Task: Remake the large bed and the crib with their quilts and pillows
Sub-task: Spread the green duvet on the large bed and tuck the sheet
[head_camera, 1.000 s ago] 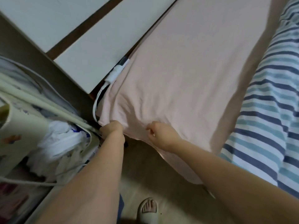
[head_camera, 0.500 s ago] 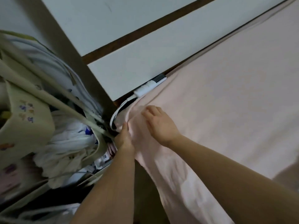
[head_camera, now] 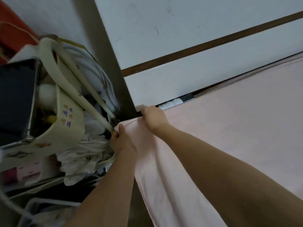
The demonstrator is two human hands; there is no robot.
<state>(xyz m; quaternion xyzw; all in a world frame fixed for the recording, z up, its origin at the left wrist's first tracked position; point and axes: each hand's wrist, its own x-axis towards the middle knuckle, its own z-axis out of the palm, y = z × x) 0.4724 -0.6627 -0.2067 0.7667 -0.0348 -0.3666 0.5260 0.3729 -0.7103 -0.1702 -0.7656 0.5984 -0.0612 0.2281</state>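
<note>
A pale pink sheet (head_camera: 237, 128) covers the large bed's mattress, its edge hanging down the near side. At the mattress corner by the white headboard (head_camera: 188, 82), my left hand (head_camera: 122, 141) pinches the sheet's corner from the side, thumb on top. My right hand (head_camera: 154, 118) grips the same corner from above, fingers curled over the edge next to the dark bed post (head_camera: 114, 79). No quilt or pillow is in view.
A white and black plug strip (head_camera: 177, 101) lies in the gap between headboard and mattress. To the left stands a cluttered rack with a cream bag (head_camera: 65, 122), white cloths (head_camera: 78, 154) and a dark screen (head_camera: 14, 99).
Both hands have moved along the sheet's edge up to the corner at the headboard and now grip it. The striped quilt at right has left the view.
</note>
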